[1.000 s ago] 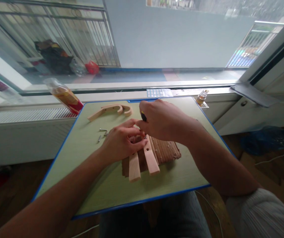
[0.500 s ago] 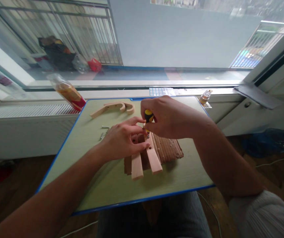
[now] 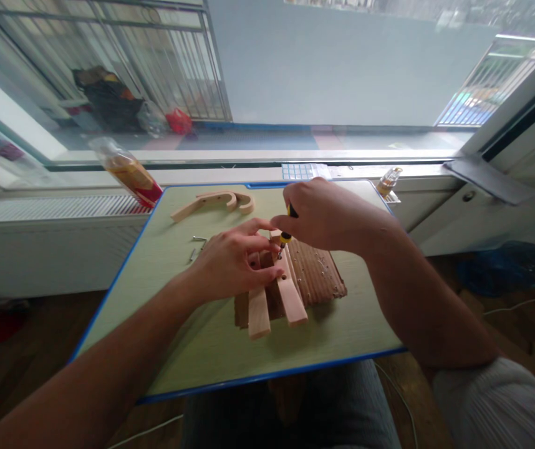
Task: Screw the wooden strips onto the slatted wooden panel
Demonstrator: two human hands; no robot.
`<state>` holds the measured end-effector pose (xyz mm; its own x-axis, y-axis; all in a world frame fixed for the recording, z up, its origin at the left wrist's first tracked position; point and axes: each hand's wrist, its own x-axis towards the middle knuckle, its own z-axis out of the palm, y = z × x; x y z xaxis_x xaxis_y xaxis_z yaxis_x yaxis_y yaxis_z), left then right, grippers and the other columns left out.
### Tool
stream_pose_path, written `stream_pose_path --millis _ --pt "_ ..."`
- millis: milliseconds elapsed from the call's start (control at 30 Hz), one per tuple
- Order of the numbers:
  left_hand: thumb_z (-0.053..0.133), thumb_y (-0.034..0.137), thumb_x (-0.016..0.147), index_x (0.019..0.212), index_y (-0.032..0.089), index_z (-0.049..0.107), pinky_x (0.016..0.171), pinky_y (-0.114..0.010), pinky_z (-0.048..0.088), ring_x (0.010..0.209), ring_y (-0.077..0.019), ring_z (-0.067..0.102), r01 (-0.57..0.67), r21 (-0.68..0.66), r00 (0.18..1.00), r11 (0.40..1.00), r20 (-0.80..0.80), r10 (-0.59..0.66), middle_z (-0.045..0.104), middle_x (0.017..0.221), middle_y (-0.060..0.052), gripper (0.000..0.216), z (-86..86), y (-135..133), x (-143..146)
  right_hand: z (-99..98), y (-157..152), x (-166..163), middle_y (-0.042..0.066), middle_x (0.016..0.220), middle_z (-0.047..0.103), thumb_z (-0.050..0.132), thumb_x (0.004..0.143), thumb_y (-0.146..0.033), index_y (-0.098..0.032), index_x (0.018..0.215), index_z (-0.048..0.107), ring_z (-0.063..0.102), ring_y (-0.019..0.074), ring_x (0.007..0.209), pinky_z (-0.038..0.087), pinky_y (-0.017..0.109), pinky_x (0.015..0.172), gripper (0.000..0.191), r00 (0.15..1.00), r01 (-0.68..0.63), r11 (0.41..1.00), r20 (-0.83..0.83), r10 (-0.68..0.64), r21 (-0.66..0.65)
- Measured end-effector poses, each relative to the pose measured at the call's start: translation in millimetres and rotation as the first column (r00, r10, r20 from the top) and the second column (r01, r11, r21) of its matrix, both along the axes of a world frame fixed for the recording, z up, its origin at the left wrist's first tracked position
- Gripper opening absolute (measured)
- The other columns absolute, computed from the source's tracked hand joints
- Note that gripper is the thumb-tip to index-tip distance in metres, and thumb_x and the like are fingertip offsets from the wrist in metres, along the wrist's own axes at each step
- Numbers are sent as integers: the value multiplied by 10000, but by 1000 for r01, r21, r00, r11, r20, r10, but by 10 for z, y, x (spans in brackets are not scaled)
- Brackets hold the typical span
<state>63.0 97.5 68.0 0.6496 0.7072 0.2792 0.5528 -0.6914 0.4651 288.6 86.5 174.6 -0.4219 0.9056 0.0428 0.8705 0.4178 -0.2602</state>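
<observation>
The right hand (image 3: 328, 215) was clenched round a screwdriver (image 3: 287, 237) with a yellow-and-black handle, most of it buried in the fist, so that only the lower end of the grip and a short bit of shaft showed. The tip pointed down at the far end of the right slat (image 3: 294, 300), one of two pale wooden strips that lay side by side across a brown ribbed panel (image 3: 318, 277). The left hand (image 3: 232, 265) rested on the same work with its fingers (image 3: 262, 274) loose and spread, not gripping anything. Palm and fingertips pressed on the left slat (image 3: 259, 313) and the near edge of its neighbour, while the forefinger reached out just beside the screwdriver's tip. Whether a screw stood under that tip could not be told; it was too small and half hidden. The whole stack sat near the middle of the green tabletop (image 3: 187, 355), which had a blue edge. Further off, towards the window, lay curved wooden pieces (image 3: 211, 201), and between them and the left hand a few small metal fasteners (image 3: 197, 246). A tilted bottle (image 3: 127, 173) lay on the sill at the tabletop's left corner, and a small vial (image 3: 388, 182) stood at the right corner.
</observation>
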Motion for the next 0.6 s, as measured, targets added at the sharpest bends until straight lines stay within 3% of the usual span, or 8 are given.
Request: stream_pose_path --millis 100,267,600 --pt "855 434 888 1038 282 850 892 -411 618 1030 -231 750 9 13 1000 1000 3 -9 698 1484 -55 214 10 -3 6 -4 -3 48 70 813 660 652 951 -352 -153 1038 691 481 174 709 327 344 666 221 996 -86 995 -34 87 45" --pt "862 453 879 998 282 853 883 -406 611 1039 -237 759 -4 40 1000 999 -11 4 701 1498 -53 209 18 -14 6 43 -34 95 35 852 675 651 894 -236 -178 1069 656 500 150 710 325 321 655 184 966 -248 967 -95 242 -55" --pt "879 458 865 999 281 861 780 -376 572 946 -224 750 -30 59 998 998 -47 33 738 1406 -60 222 40 -28 15 -41 34 -29 52 778 629 663 931 -310 -181 945 679 456 176 707 290 354 678 130 993 -100 990 -50 105 99"
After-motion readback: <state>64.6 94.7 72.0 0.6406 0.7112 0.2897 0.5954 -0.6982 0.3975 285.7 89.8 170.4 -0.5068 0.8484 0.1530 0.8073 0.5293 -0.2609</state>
